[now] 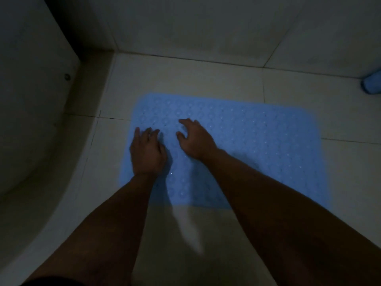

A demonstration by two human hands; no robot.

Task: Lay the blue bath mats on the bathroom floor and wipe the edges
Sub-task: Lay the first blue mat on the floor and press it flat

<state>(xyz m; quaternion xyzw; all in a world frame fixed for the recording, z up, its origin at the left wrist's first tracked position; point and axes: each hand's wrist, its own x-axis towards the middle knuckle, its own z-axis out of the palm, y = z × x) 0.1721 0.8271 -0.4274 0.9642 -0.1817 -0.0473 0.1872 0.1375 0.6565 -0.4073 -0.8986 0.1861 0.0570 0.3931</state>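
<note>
A blue bath mat (257, 145) with a bubbled, perforated surface lies flat on the pale tiled floor (185, 79). My left hand (147, 150) presses palm down on the mat's left edge, fingers straight and together. Just to its right, my right hand (194, 139) rests on the mat with fingers spread. Neither hand holds anything. The light is dim.
A curved white fixture (31, 120), likely a tub or toilet base, fills the left side. Tiled walls (206, 23) meet the floor just beyond the mat. A rolled blue object (372, 84) lies at the right edge against the wall.
</note>
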